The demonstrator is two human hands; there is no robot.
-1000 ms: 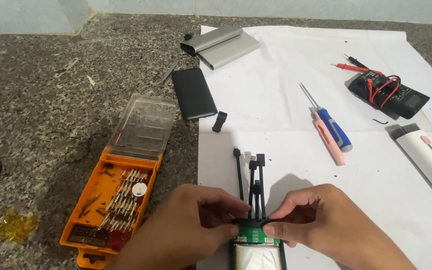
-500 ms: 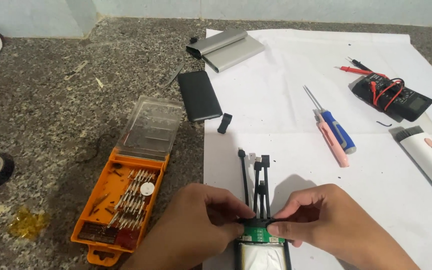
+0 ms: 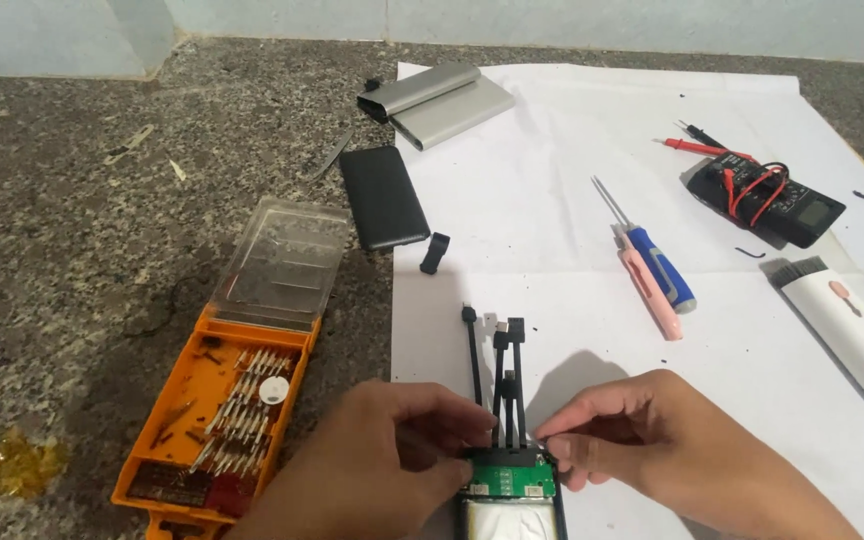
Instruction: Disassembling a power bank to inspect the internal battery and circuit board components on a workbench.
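1. We are pinching an opened power bank (image 3: 510, 490) at the bottom edge of the view, on the white paper (image 3: 572, 250) that covers the right part of the stone surface (image 3: 152, 200).
2. Our left hand (image 3: 392, 450) is keeping a narrow grip on the left edge of its green board (image 3: 508, 477), fingertips (image 3: 472, 432) closed against it.
3. Our right hand (image 3: 632, 440) is holding the right edge the same way, with its fingers curled tight on the casing.
4. Three short black cables (image 3: 497, 370) are running straight up from the board, lying flat on the paper between our hands.
5. Compared with a second ago, we are still gripping in the same spots; both hands and the power bank are sitting much as they were.
6. What is changing is the view: our head is tipping, so more of the far wall and surface is showing at the top.
7. The orange bit case (image 3: 222, 420) is lying open to the left of our left hand, its clear lid (image 3: 282, 262) folded back.
8. A black phone (image 3: 384, 196) and a grey shell (image 3: 437, 103) are resting further up, unmoved.
9. The blue screwdriver (image 3: 652, 262), pink tool (image 3: 647, 290), multimeter (image 3: 767, 195) and white brush (image 3: 842, 325) are staying well apart on the right.
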